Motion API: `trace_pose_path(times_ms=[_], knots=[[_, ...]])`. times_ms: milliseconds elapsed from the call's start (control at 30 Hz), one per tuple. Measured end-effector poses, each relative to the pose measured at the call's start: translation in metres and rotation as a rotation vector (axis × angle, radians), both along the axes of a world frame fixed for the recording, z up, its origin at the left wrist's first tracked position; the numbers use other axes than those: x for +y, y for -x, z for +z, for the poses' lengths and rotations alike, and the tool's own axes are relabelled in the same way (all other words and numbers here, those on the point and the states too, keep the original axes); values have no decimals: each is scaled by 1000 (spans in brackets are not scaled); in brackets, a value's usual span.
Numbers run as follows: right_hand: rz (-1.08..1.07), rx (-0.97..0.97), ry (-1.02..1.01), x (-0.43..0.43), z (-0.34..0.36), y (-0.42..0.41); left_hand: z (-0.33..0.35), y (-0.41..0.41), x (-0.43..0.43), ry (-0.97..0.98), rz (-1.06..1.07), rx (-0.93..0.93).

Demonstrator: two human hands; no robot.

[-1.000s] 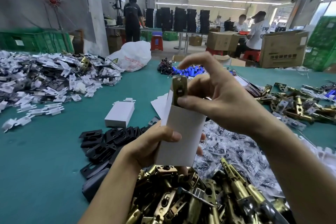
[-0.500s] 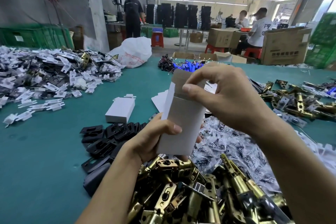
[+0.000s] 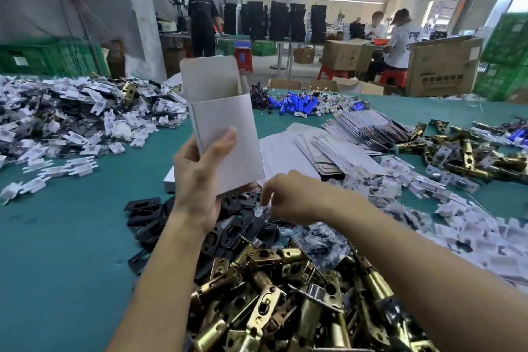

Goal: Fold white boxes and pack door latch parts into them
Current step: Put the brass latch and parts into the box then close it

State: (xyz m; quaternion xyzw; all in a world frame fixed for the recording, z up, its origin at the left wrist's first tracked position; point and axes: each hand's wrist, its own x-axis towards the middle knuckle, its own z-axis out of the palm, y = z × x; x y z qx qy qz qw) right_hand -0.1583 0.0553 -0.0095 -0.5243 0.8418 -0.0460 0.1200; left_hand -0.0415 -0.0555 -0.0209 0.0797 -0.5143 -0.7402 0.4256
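My left hand grips an upright white box by its lower half, with the top flap standing open. Nothing shows above the box's rim. My right hand is low, just right of the box's bottom. Its fingers point down, curled over the black strike plates and small clear screw bags; whether they pinch anything is hidden. A heap of brass door latches lies nearest me, between my forearms.
On the green table, white plastic parts are heaped at the left and flat box blanks fan out behind the box. More brass latches lie at the right and blue cells at the back. A closed white box is behind my left hand.
My right hand left the top of the box and dropped to the pile of plates and bags. The latch that stuck out of the box is out of sight. The box was raised.
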Motion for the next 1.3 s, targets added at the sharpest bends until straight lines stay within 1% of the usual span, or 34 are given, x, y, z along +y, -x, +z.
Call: trace_pose_path(times_ms=[100, 233, 333, 367, 533, 733, 967, 1100, 1300], knots=[[16, 77, -38, -21, -17, -6, 4, -1, 2, 24, 78, 31], [-6, 3, -57, -36, -31, -12, 6, -3, 3, 60, 125, 42], [-37, 69, -63, -42, -40, -18, 7, -3, 4, 79, 141, 25], [-50, 62, -40, -43, -41, -19, 7, -3, 3, 91, 137, 23], [-76, -100, 20, -46, -41, -20, 7, -4, 2, 109, 118, 29], [-135, -110, 98, -48, -44, -21, 7, -4, -1, 84, 152, 12], [-90, -214, 13, -50, -46, -16, 10, -4, 2, 84, 136, 16], [-66, -348, 14, -50, -46, -12, 11, -6, -1, 52, 132, -1], [-68, -291, 77, -51, -48, -9, 10, -5, 1, 63, 132, 1]])
